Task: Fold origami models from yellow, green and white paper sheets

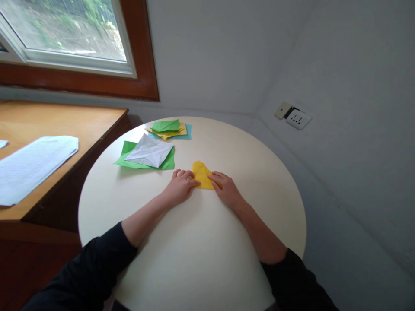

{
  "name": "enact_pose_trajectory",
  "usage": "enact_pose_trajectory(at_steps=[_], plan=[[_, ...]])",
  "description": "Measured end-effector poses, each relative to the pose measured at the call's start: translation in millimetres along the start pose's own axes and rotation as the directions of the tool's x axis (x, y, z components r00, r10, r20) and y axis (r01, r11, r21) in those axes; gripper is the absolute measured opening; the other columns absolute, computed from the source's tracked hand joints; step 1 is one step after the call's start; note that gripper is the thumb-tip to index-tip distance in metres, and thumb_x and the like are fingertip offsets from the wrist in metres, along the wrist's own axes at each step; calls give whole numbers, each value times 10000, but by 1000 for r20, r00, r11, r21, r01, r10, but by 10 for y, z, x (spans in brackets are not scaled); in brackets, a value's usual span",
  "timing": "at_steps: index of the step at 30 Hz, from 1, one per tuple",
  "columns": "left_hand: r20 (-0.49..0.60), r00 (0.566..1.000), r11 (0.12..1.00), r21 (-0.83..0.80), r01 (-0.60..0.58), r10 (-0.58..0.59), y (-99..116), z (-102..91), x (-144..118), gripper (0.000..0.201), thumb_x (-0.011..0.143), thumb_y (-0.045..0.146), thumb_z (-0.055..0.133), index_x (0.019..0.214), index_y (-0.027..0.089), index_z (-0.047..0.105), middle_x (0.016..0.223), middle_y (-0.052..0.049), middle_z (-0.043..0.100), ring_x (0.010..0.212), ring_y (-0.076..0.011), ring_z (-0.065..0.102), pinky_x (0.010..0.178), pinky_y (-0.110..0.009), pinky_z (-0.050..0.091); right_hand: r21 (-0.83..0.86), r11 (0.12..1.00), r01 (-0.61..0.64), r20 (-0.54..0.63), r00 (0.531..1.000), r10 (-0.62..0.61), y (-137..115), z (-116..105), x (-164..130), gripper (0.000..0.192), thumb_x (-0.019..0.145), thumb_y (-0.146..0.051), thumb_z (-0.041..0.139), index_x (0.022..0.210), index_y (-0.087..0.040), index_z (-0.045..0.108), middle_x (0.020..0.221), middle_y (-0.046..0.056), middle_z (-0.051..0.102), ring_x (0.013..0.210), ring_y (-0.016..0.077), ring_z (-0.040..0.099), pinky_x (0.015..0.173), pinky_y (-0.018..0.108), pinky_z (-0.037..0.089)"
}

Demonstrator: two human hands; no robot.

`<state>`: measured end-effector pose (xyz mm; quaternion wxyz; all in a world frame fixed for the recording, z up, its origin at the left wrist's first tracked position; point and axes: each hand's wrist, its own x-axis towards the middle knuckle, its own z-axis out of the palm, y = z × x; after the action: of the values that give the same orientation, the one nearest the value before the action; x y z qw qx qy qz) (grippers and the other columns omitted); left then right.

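Near the middle of the round table (pixel 259 142) lies one folded yellow paper (pixel 201 173). The left hand (pixel 180 186) presses flat on its left edge, fingers stretched and released, grasping nothing. The right hand (pixel 227 189) lies on its right edge, fingers likewise flat, fingertips on the sheet.

Toward the table's far left edge, one creased white sheet (pixel 149 151) rests on one green sheet (pixel 129 157). Just behind them, near the far edge, sits a small stack (pixel 169 128): a folded green piece on top, yellow beneath, a blue sheet at the bottom; the exact count is unclear.

On the wooden desk (pixel 65 121) at left lies one white printed page (pixel 32 166), its writing too small to read. One wall socket (pixel 298 118) sits on the right wall.
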<state>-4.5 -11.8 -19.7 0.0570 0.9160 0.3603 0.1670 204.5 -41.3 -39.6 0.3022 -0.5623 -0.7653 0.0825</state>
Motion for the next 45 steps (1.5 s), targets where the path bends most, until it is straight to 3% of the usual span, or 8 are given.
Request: enact_pose_trajectory(at_steps=[4, 11, 21, 28, 34, 40, 45], plan=[[-5, 999, 998, 33, 45, -45, 3, -29, 5, 373, 770, 95, 421, 975, 258, 686, 1040, -85, 559, 1010, -230, 503, 999, -490, 226, -7, 1000, 0, -13, 1000, 0, 6, -5, -3, 272, 838, -176, 459, 1000, -237, 670, 1102, 66, 624, 1018, 203, 558, 926, 399, 427], [-69, 991, 992, 41, 121, -118, 29, -29, 2, 350, 753, 113, 431, 979, 219, 675, 1063, -105, 553, 1023, -234, 509, 949, -473, 260, -10, 1000, -2, -3, 1000, 2, 3, -12, -17, 286, 829, -153, 455, 976, -250, 680, 1009, 69, 618, 933, 200, 558, 859, 379, 443], [-72, 988, 989, 46, 139, -136, 56, -45, 1, 289, 782, 192, 461, 979, 205, 671, 1056, -122, 528, 988, -263, 474, 867, -440, 319, 87, 996, 15, 43, 999, -19, 33, 0, -4, 372, 812, -75, 398, 1002, -245, 668, 1130, 47, 643, 1069, 185, 572, 928, 388, 417], [-122, 985, 991, 49, 126, -119, 67, -26, 1, 244, 818, 216, 451, 898, 206, 682, 987, -109, 540, 947, -247, 472, 853, -433, 345, 76, 997, -16, 61, 998, 11, -33, -35, -11, 354, 809, -78, 407, 959, -267, 667, 1085, 28, 673, 1087, 197, 576, 923, 450, 333], [-93, 991, 995, 30, 94, -91, 39, -10, 15, 237, 808, 161, 446, 845, 192, 678, 849, -85, 563, 848, -210, 520, 855, -396, 400, 73, 997, 23, 43, 999, -26, -104, -67, -26, 293, 794, -85, 445, 915, -249, 656, 999, 36, 705, 1020, 195, 608, 895, 428, 278], [-52, 994, 995, -48, 93, -95, 56, -42, 22, 218, 831, 230, 446, 797, 189, 657, 853, -62, 594, 903, -187, 563, 1045, -467, 260, 116, 993, 39, 35, 998, -43, -111, -77, -27, 242, 788, -114, 470, 899, -239, 644, 977, 31, 710, 948, 181, 634, 887, 397, 300], [28, 996, 987, -139, 84, -81, 95, -65, -12, 253, 815, 391, 507, 907, 196, 639, 998, -81, 584, 1066, -228, 517, 1055, -588, 137, 119, 993, 21, 18, 1000, -24, -101, -84, -14, 240, 782, -113, 467, 881, -239, 646, 966, 29, 712, 940, 175, 637, 875, 381, 325]])
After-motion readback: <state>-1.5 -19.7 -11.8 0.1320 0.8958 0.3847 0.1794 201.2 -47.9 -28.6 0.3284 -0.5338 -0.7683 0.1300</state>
